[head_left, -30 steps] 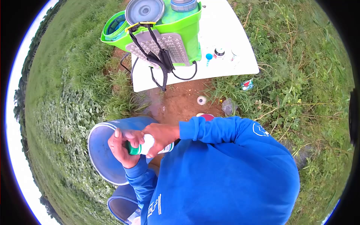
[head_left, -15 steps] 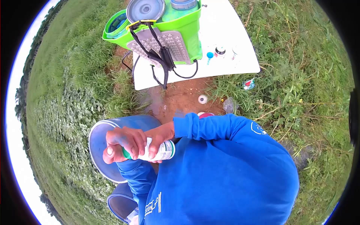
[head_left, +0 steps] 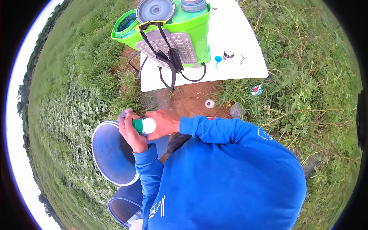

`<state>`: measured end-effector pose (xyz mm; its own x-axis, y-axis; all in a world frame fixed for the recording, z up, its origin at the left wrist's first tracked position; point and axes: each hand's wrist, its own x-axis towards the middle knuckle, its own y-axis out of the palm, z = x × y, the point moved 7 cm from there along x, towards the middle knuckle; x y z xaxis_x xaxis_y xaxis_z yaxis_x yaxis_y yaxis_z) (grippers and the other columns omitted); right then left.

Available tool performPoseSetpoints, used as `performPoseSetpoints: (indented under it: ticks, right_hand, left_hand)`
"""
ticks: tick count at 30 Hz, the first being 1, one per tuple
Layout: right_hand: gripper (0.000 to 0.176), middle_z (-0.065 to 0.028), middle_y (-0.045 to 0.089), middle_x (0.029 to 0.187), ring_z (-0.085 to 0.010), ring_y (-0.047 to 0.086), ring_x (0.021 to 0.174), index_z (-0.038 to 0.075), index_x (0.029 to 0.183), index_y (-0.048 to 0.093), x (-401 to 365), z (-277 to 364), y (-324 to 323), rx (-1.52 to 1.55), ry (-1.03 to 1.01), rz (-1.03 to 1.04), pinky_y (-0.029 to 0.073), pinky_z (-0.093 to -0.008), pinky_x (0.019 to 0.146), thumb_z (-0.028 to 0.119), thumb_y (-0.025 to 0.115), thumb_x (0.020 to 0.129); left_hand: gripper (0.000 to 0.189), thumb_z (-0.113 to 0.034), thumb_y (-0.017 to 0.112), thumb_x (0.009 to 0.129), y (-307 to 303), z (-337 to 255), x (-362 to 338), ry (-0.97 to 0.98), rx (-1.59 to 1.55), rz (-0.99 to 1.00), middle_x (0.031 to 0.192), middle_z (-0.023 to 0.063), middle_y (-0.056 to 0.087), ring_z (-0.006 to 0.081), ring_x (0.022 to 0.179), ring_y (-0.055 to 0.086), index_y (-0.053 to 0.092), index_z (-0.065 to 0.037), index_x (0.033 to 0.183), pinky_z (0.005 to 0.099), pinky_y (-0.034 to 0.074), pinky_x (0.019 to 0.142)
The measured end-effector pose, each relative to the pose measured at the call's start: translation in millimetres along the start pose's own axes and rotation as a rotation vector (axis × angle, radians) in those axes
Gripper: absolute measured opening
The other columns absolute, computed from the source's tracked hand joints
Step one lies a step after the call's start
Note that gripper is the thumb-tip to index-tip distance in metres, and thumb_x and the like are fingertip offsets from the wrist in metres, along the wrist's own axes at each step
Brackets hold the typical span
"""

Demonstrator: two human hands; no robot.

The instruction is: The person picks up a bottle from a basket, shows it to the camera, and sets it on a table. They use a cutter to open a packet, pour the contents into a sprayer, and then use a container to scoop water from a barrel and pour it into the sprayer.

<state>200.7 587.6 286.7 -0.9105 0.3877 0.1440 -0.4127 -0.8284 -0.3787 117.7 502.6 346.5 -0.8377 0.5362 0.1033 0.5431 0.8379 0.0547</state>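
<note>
Close to my body I hold a small white bottle (head_left: 148, 125) with a green screw cap (head_left: 137, 125), tilted so that the cap points left. My right hand (head_left: 165, 124) is wrapped round the white body from the right. From the left, the fingers of my left hand (head_left: 131, 132) close about the green cap, partly hiding it. The cap sits on the bottle. Both hands are just above and to the right of the mouth of a large blue barrel (head_left: 111, 153).
Ahead, a green knapsack sprayer (head_left: 199, 38) with black straps stands on a white table (head_left: 245, 38). A blue measuring spoon (head_left: 218, 59) and a dark-capped container (head_left: 228, 55) lie there too. A second blue barrel (head_left: 124, 205) is lower left. On the ground are a white roll-like ring (head_left: 209, 104) and a colourful packet (head_left: 257, 89).
My hands have moved up and slightly right with the bottle. The bottle has turned, so its label and base no longer show. My left fingers have shifted around the green cap.
</note>
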Motion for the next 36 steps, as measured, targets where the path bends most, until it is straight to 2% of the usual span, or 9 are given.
performPoseSetpoints:
  ticks: [3,5,7,11,19,22,26,32,36]
  right_hand:
    - [0.062,-0.0203,0.068,0.079,-0.0368,0.069,0.075,-0.001,0.090,0.063,8,-12,-5,0.154,-0.091,0.129,0.054,-0.0441,0.068,0.047,0.082,0.057]
    - [0.053,-0.0155,0.069,0.078,-0.0283,0.069,0.071,0.000,0.092,0.064,4,-13,-13,0.223,-0.189,0.193,0.055,-0.0382,0.063,0.041,0.083,0.064]
    - [0.042,-0.0114,0.068,0.077,-0.0211,0.069,0.067,0.001,0.093,0.065,-19,-5,7,0.705,0.117,0.754,0.055,-0.0329,0.058,0.033,0.082,0.071]
    - [0.036,-0.0123,0.067,0.077,-0.0216,0.069,0.065,-0.001,0.096,0.064,-50,18,26,1.018,0.267,1.166,0.057,-0.0325,0.058,0.026,0.077,0.076]
    - [0.039,-0.0126,0.067,0.078,-0.0231,0.067,0.064,-0.003,0.095,0.064,-37,13,32,1.025,0.278,1.018,0.053,-0.0337,0.057,0.026,0.076,0.072]
    - [0.053,-0.0181,0.070,0.083,-0.0281,0.070,0.072,-0.003,0.093,0.064,-6,-5,11,0.365,-0.066,0.390,0.055,-0.0383,0.067,0.039,0.079,0.066]
    - [0.060,-0.0266,0.069,0.085,-0.0390,0.070,0.081,-0.005,0.094,0.063,-12,-9,0,-0.042,0.189,0.059,0.055,-0.0454,0.072,0.043,0.078,0.061]
    - [0.054,-0.0186,0.070,0.086,-0.0301,0.070,0.071,-0.003,0.099,0.063,-4,-6,3,0.329,-0.030,0.268,0.056,-0.0398,0.064,0.037,0.080,0.067]
    - [0.036,-0.0086,0.067,0.080,-0.0191,0.068,0.068,0.001,0.097,0.064,-28,5,23,0.879,0.166,0.820,0.055,-0.0314,0.057,0.028,0.078,0.077]
  left_hand:
    - [0.023,-0.013,0.054,0.095,14,-19,-11,0.030,0.292,0.421,0.104,0.0093,0.059,0.0194,0.095,0.057,0.058,0.001,0.113,0.0320,0.045,0.085]
    - [0.027,-0.016,0.056,0.093,27,-49,-22,0.500,0.664,0.545,0.107,0.0160,0.060,0.0300,0.095,0.061,0.058,0.001,0.114,0.0377,0.048,0.084]
    - [0.036,-0.026,0.063,0.087,27,-49,-30,0.555,0.740,0.662,0.099,0.0201,0.062,0.0400,0.086,0.061,0.058,0.002,0.108,0.0451,0.050,0.077]
    - [0.043,-0.039,0.063,0.084,36,-72,-43,0.784,0.744,0.854,0.083,0.0175,0.060,0.0363,0.070,0.060,0.059,0.002,0.097,0.0446,0.048,0.063]
    - [0.033,-0.032,0.062,0.081,32,-60,-27,0.710,0.827,0.696,0.060,0.0133,0.050,0.0347,0.050,0.050,0.057,0.000,0.077,0.0419,0.040,0.048]
    - [0.033,-0.034,0.059,0.087,25,-37,-15,0.426,1.064,0.523,0.062,0.0203,0.057,0.0408,0.059,0.060,0.056,-0.003,0.075,0.0477,0.046,0.053]
    - [0.039,-0.039,0.055,0.092,11,-7,4,0.185,1.420,0.272,0.066,0.0252,0.063,0.0462,0.066,0.063,0.061,-0.003,0.079,0.0538,0.050,0.059]
    - [0.044,-0.044,0.055,0.092,15,-21,4,0.082,1.431,0.399,0.073,0.0232,0.065,0.0453,0.071,0.064,0.063,-0.001,0.090,0.0537,0.050,0.064]
    - [0.045,-0.044,0.063,0.086,27,-60,-26,0.710,0.956,0.691,0.080,0.0166,0.060,0.0358,0.067,0.059,0.062,0.000,0.097,0.0465,0.048,0.060]
